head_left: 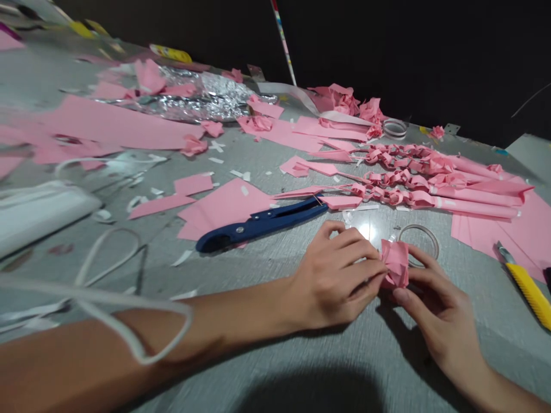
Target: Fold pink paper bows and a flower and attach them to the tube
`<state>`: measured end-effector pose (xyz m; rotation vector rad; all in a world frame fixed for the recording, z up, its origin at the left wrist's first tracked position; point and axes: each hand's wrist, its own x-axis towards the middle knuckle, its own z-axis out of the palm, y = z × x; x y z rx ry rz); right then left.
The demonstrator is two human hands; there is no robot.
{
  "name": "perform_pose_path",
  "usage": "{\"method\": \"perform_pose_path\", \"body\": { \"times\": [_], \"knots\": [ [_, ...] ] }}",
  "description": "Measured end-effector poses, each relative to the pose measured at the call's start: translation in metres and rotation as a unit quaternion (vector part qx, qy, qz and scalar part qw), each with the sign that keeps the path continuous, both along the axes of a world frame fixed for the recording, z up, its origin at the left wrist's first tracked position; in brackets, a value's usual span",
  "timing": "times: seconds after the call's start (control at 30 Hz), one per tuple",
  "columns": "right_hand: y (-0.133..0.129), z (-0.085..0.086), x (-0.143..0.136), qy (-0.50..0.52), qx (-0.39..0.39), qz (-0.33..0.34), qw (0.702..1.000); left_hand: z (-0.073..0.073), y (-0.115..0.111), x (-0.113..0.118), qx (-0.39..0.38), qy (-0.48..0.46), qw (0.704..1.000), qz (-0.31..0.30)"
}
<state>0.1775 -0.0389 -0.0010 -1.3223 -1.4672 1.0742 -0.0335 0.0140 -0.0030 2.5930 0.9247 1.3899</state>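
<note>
Right of the frame's centre, a left hand [344, 275] and a right hand [443, 312] pinched a small folded pink paper [395, 263] from either side between their fingers, just above the grey worktop [267, 264], near a ring of tape [436, 245]. Working it well seemed to call for a light, even hold at the edges, sparing the thin folds. No brand, label or writing was legible, even on the yellow tube [170, 53] at upper left.
</note>
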Motion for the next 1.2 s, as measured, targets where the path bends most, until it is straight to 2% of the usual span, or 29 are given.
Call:
{"method": "perform_pose_path", "body": {
  "times": [0.2, 0.47, 0.87, 1.2],
  "knots": [
    [-0.0014, -0.0032, 0.0003, 0.009, -0.01, 0.011, 1.0, 0.0012, -0.0014, -0.0034, 0.057, 0.045, 0.997, 0.0],
    [-0.0043, -0.0063, 0.0024, -0.028, -0.003, 0.028, 0.999, 0.0046, -0.0058, 0.0001, 0.076, 0.071, 0.994, 0.037],
    [-0.0037, -0.004, 0.0023, -0.085, 0.04, 0.047, 0.994, -0.0011, -0.0024, 0.005, 0.021, 0.041, 0.999, 0.027],
    [-0.0035, -0.004, 0.0026, -0.077, 0.035, 0.047, 0.995, 0.0001, -0.002, 0.0064, 0.011, 0.021, 0.999, 0.024]
  ]
}}
